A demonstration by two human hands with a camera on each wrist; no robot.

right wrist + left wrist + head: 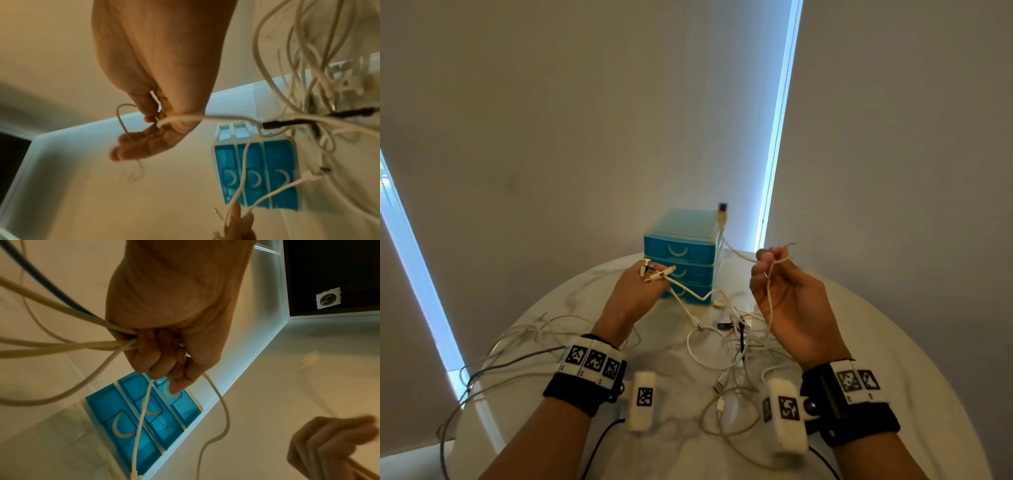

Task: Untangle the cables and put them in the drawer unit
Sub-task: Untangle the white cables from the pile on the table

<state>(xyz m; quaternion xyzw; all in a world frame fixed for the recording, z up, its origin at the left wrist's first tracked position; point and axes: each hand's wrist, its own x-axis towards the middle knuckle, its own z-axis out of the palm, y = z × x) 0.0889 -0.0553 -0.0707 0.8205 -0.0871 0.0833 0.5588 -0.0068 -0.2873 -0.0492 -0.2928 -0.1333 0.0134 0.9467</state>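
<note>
A tangle of white cables [732, 346] lies on the round white table [893, 342] in front of a blue three-drawer unit [681, 253], all drawers closed. My left hand [635, 291] is raised before the unit and grips a bundle of cable ends [655, 270]; the cords [61, 344] trail from my fist [162, 356]. My right hand [780, 291] is lifted to the right and pinches a thin white cable [768, 291], looped over the fingers [131, 146]. That cable's USB plug [722, 210] hangs in the air above the unit.
More cables [517, 346] trail off the table's left edge. A black connector [726, 325] lies in the tangle. The wall and a bright window strip [777, 123] stand behind the unit. Drawer fronts [144, 415] show in both wrist views [255, 175].
</note>
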